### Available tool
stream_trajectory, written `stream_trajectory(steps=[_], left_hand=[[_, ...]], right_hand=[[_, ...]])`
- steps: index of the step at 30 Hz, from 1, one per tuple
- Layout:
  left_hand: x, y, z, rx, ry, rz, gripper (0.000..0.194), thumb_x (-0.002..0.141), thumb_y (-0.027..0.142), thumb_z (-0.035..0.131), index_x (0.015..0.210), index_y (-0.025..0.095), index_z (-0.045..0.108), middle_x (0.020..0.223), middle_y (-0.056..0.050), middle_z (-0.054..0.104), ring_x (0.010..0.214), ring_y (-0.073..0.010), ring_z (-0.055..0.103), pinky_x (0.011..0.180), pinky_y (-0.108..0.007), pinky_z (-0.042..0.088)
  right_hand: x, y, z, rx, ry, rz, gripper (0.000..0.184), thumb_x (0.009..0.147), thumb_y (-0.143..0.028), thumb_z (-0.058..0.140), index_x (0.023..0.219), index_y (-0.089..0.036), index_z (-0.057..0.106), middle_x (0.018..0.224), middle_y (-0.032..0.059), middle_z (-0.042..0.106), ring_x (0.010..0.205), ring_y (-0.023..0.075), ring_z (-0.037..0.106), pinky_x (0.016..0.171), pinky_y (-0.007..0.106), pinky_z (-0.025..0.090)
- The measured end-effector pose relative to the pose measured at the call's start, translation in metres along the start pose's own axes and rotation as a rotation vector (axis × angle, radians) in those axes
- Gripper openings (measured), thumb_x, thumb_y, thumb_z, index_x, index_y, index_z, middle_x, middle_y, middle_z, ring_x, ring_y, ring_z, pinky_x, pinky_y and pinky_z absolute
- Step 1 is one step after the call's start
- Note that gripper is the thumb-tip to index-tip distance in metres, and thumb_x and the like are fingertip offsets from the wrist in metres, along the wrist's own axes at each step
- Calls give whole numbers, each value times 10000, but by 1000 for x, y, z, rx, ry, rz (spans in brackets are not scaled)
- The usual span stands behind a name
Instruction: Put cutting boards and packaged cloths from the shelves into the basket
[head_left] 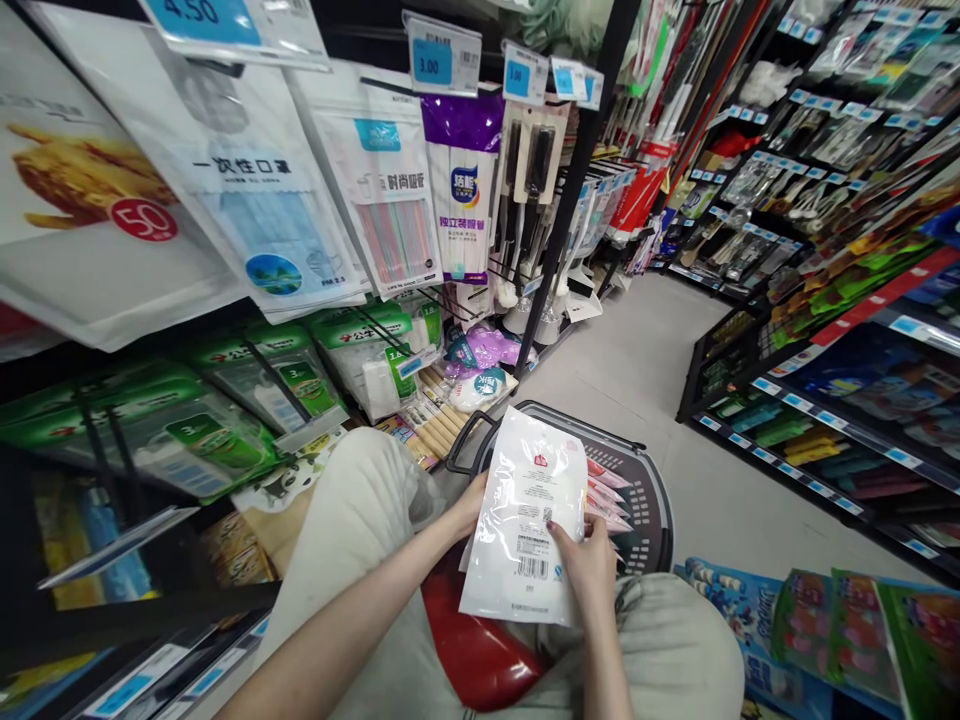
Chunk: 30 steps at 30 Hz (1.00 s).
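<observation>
Forearms first, both bare, reaching over pale trousers (679, 625) with the knees spread. Between the legs there's something red and glossy (480, 640), mostly hidden, so no idea what. The white plastic packet (525, 520) is up in front of the lap, overlapping the near side of a grey basket (664, 515) on the floor (630, 345), printed side with the barcode facing the camera.

Right hand (589, 565) has a proper grip on it: thumb flat on the front, fingers round the right edge and partly hidden. Left hand (472, 505) is at the left edge, but its fingers go behind the packet, so I can't tell how closed that grip is. Basket handle (456, 455) is just beside that hand, and some red-and-white packets (606, 490) sit in the basket past the right edge.

Handling-wise, I'd guess it's light and bendy. Film looks shiny, so probably a bit slippery, and it'd likely crease if pinched hard. Can't see what's inside, so no clue if that's fragile. Best hold imo is both side edges around mid-height, thumbs on the front and fingers spread behind, since one corner alone would probably let it flop.
</observation>
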<state>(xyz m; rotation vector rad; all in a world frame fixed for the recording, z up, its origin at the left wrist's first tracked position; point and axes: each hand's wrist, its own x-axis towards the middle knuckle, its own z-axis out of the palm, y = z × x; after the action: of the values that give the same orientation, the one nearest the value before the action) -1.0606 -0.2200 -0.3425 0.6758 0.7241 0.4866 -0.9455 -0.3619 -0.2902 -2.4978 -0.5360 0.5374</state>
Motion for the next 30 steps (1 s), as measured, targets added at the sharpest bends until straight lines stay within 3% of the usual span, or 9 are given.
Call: stream_trajectory(steps=[9,13,17,20,22,25,30], left_hand=[[2,-1,-1,39,-13,-9,399,523,262,758,870,96,651,738,-79,676,637,-184,600,585,-264,445],[4,0,-2,43,-23,-8,423,520,258,764,895,104,644,760,-79,682,641,-193,609,607,-281,459],[12,15,-9,0,31,48,444,534,301,758,905,99,620,790,-91,685,672,-208,619,647,-305,477],[17,40,-21,-62,130,129,438,565,303,738,931,114,592,824,-85,683,731,-209,626,696,-309,487],[17,61,-31,-104,205,196,421,590,296,721,947,126,576,843,-77,682,753,-204,628,714,-305,491],[10,92,-45,-151,288,318,418,608,276,711,970,124,568,865,-80,681,766,-206,632,732,-315,498],[-5,112,-57,-172,274,344,424,625,280,710,991,115,575,884,-88,684,756,-213,641,721,-325,514]], right_hand=[[3,2,2,45,-19,41,495,581,-499,612,932,-159,533,867,108,647,778,277,592,657,346,428],[5,8,-2,355,-48,33,474,532,-425,673,891,-125,593,837,110,672,765,276,612,658,347,472],[11,17,-29,704,97,125,607,485,-431,735,975,-115,565,900,124,666,752,269,621,617,344,514],[24,24,-61,827,246,50,678,485,-424,753,1061,-143,530,1040,124,625,825,250,613,681,344,520],[39,28,-78,715,283,-34,663,495,-422,749,1062,-153,534,1036,109,624,836,243,604,679,336,515],[65,32,-86,365,195,-143,515,543,-475,690,916,-134,592,841,80,651,746,236,582,636,326,483],[95,33,-55,-151,-181,-484,252,682,-365,482,773,-164,604,751,28,605,743,198,538,718,288,397]])
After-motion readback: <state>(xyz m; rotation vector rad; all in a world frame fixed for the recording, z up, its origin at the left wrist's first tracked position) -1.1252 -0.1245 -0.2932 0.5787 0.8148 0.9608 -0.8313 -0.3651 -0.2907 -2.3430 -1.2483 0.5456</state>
